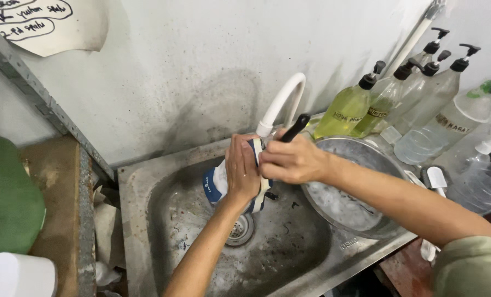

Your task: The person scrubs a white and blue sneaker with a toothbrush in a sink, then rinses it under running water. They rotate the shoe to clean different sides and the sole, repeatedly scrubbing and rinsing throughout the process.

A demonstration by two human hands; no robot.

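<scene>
1. Scrubbing looks mid-way: white and navy sneaker hangs over the stained steel sink, under the white curved tap.
2. Left hand wraps the shoe, fingers closed around it.
3. Right hand grips a black-handled brush, arm crossing the soapy metal bowl.

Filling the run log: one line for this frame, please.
left hand: holds shoe over sink | right hand: grips black-handled brush on shoe | white faucet above | metal basin right
</scene>
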